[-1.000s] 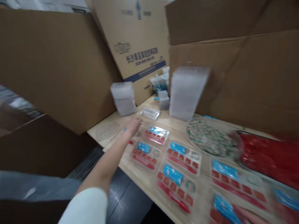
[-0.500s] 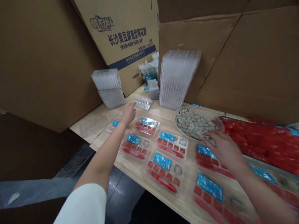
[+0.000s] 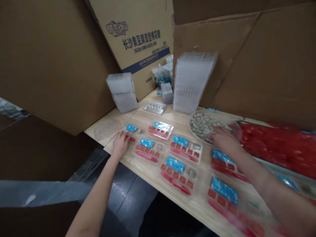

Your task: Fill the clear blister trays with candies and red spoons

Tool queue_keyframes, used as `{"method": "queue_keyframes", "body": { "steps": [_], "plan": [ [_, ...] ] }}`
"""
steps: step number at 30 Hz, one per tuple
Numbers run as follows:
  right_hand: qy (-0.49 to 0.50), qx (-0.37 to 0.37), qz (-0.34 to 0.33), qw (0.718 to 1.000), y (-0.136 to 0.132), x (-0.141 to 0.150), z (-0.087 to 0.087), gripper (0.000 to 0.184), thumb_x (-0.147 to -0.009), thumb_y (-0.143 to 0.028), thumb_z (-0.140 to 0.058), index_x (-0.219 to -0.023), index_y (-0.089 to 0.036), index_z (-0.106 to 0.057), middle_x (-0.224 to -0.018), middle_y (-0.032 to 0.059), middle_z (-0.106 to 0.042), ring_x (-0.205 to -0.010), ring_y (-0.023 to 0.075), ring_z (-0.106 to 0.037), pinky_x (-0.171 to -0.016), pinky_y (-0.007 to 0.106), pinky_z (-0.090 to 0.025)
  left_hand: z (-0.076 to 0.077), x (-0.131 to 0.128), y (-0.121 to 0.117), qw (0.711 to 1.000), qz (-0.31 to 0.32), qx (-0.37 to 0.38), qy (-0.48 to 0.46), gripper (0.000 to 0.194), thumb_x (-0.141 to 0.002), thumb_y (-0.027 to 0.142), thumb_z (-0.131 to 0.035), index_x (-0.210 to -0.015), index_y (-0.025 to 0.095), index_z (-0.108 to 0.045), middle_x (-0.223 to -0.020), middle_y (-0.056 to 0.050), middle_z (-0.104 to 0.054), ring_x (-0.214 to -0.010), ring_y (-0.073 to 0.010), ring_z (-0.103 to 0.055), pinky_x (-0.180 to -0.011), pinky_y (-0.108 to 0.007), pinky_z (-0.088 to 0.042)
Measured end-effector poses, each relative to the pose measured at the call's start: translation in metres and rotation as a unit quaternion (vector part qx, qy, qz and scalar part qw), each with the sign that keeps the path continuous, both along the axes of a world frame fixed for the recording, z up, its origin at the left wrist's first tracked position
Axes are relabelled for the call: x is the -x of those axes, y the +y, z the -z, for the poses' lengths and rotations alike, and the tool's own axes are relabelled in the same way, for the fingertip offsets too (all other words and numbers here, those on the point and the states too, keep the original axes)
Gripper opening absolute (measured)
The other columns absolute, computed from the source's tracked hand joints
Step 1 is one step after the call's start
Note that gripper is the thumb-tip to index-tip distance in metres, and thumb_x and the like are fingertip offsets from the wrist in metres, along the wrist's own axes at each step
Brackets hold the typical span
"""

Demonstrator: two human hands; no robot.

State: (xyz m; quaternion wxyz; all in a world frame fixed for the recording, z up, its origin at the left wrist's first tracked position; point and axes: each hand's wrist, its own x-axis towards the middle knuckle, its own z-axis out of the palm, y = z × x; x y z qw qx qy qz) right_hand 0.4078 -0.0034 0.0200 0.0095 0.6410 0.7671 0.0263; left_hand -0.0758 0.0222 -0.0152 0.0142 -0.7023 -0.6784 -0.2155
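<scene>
My left hand (image 3: 120, 144) rests over the near end of a clear plastic blister tray (image 3: 131, 128), next to a red stick (image 3: 130, 138) whose other end it hides. My right hand (image 3: 223, 138), blurred, reaches onto a round plate (image 3: 202, 126) heaped with small green, white and pink pieces. Its fingers cover the plate's near edge, and I cannot tell whether they hold a piece. Several more clear trays (image 3: 181, 148) lie between my hands, each with a blue card, red squares and a red stick.
A tall stack of clear trays (image 3: 192, 82) and a shorter stack (image 3: 122, 92) stand on the wooden table (image 3: 138, 115) against cardboard sheets (image 3: 234, 59). A bin of red items (image 3: 274, 144) lies at the right. A printed carton (image 3: 138, 39) leans behind.
My left hand has moved down and to the left, from near the far empty tray to the tray with the red stick. My right hand has shifted slightly over the plate.
</scene>
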Motion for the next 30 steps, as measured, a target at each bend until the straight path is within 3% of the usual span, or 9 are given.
{"method": "queue_keyframes", "body": {
  "steps": [7, 10, 12, 14, 19, 22, 24, 26, 30],
  "plan": [
    [0.024, 0.022, -0.033, 0.999, -0.001, 0.005, -0.015, 0.02, -0.083, -0.01, -0.05, -0.086, -0.008, -0.069, -0.128, 0.0183, -0.055, -0.123, 0.0293, -0.045, -0.098, 0.04, -0.035, -0.023, -0.062, -0.041, 0.992, 0.027, -0.1, -0.073, 0.038, -0.092, 0.035, -0.035, -0.117, 0.012, -0.052, -0.127, -0.017, -0.05, -0.127, -0.0257, -0.04, -0.107, -0.044, -0.031],
    [0.04, 0.014, -0.033, 0.999, -0.007, -0.002, -0.026, 0.023, -0.086, -0.012, -0.048, -0.099, -0.011, -0.067, -0.136, 0.0135, -0.049, -0.13, 0.0268, -0.036, -0.104, 0.04, -0.031, -0.033, -0.11, -0.078, 0.971, 0.068, -0.115, -0.196, 0.03, -0.091, 0.035, -0.042, -0.112, 0.019, -0.055, -0.13, -0.012, -0.05, -0.125, -0.0236, -0.043, -0.107, -0.042, -0.032],
    [0.06, -0.027, -0.026, 0.997, -0.024, -0.003, -0.038, 0.026, -0.09, -0.016, -0.044, -0.104, -0.011, -0.065, -0.14, 0.0126, -0.045, -0.132, 0.0263, -0.035, -0.106, 0.043, -0.029, -0.04, -0.145, -0.101, 0.946, 0.103, -0.059, -0.302, 0.028, -0.091, 0.035, -0.043, -0.112, 0.021, -0.055, -0.13, -0.01, -0.05, -0.125, -0.0232, -0.044, -0.107, -0.042, -0.033],
    [0.091, -0.1, -0.03, 0.99, -0.055, 0.007, -0.049, 0.026, -0.092, -0.019, -0.04, -0.1, -0.012, -0.065, -0.139, 0.0128, -0.045, -0.132, 0.0265, -0.035, -0.106, 0.047, -0.03, -0.046, -0.182, -0.121, 0.889, 0.139, 0.058, -0.432, 0.03, -0.091, 0.037, -0.044, -0.116, 0.023, -0.052, -0.129, -0.008, -0.053, -0.125, -0.0228, -0.046, -0.105, -0.041, -0.037],
    [0.137, -0.181, -0.151, 0.962, -0.169, 0.063, -0.051, 0.024, -0.089, -0.012, -0.043, -0.103, -0.015, -0.063, -0.134, 0.0109, -0.051, -0.136, 0.0271, -0.028, -0.106, 0.049, -0.034, -0.056, -0.263, -0.148, 0.605, 0.185, 0.332, -0.699, 0.058, -0.08, 0.045, -0.06, -0.132, 0.033, -0.037, -0.134, -0.007, -0.051, -0.117, -0.0235, -0.055, -0.091, -0.037, -0.05],
    [0.212, -0.226, -0.097, 0.946, -0.215, 0.075, -0.037, 0.023, -0.086, -0.012, -0.048, -0.105, -0.018, -0.061, -0.126, 0.0092, -0.058, -0.134, 0.0256, -0.034, -0.105, 0.048, -0.036, -0.061, -0.292, -0.156, 0.537, 0.132, 0.403, -0.729, 0.051, -0.075, 0.04, -0.068, -0.121, 0.028, -0.05, -0.119, -0.009, -0.063, -0.105, -0.023, -0.063, -0.083, -0.033, -0.053],
    [0.289, -0.288, 0.029, 0.912, -0.229, 0.067, -0.029, 0.026, -0.084, -0.017, -0.054, -0.108, -0.022, -0.058, -0.13, 0.0093, -0.054, -0.132, 0.0277, -0.037, -0.103, 0.051, -0.038, -0.063, -0.302, -0.163, 0.527, 0.116, 0.427, -0.725, 0.045, -0.072, 0.037, -0.071, -0.113, 0.026, -0.056, -0.117, -0.009, -0.064, -0.1, -0.0229, -0.065, -0.08, -0.033, -0.054],
    [0.384, -0.332, 0.175, 0.844, -0.235, 0.052, -0.024, 0.037, -0.082, -0.024, -0.057, -0.118, -0.024, -0.051, -0.134, 0.012, -0.049, -0.127, 0.0289, -0.042, -0.098, 0.05, -0.042, -0.064, -0.309, -0.172, 0.532, 0.115, 0.442, -0.713, 0.043, -0.072, 0.036, -0.072, -0.11, 0.026, -0.057, -0.118, -0.008, -0.063, -0.099, -0.0223, -0.065, -0.08, -0.033, -0.054],
    [0.602, -0.183, 0.292, 0.72, -0.235, 0.027, -0.014, 0.034, -0.089, -0.034, -0.045, -0.121, -0.022, -0.049, -0.098, 0.0072, -0.067, -0.083, 0.0192, -0.066, -0.068, 0.033, -0.056, -0.062, -0.319, -0.188, 0.548, 0.122, 0.468, -0.683, 0.044, -0.071, 0.037, -0.072, -0.111, 0.025, -0.057, -0.11, -0.007, -0.065, -0.094, -0.0209, -0.067, -0.077, -0.031, -0.054]
  ]
}}
